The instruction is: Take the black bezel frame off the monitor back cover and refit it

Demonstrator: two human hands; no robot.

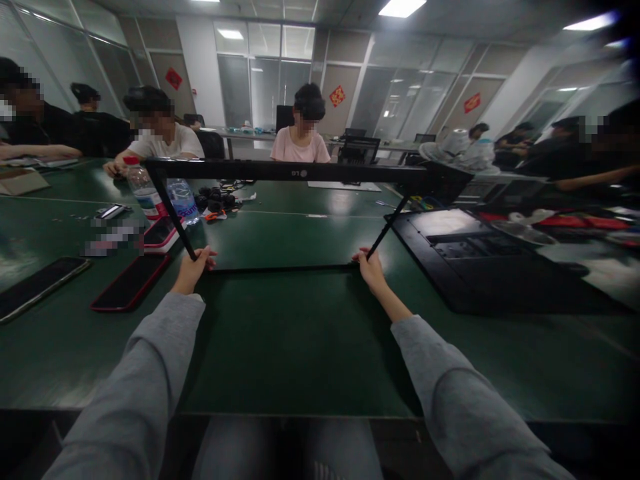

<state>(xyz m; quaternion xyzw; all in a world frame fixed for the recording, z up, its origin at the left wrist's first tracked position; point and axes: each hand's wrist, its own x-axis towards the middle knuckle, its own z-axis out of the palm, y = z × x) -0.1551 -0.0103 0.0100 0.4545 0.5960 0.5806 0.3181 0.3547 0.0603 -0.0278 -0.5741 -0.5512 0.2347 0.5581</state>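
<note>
A thin black monitor bezel (pixel 240 171), an open rectangular frame with an LG logo on its far bar, is held up over the green table (pixel 300 347). My left hand (pixel 194 268) is closed around its near left side, and my right hand (pixel 371 269) around the near right side. The bezel is tilted, its logo bar raised at the far side and upside down to me. Through its opening I see the table top. Right of my right hand lies a large black panel (pixel 450 273), which looks like a monitor's back cover.
Left of me are a dark phone (pixel 43 285), a red-edged phone (pixel 131 283) and a pink-edged phone (pixel 163 233). Two plastic bottles (pixel 183 200) stand behind them, near tangled black cables (pixel 217 200). A person in pink (pixel 300 145) sits opposite; other people sit around.
</note>
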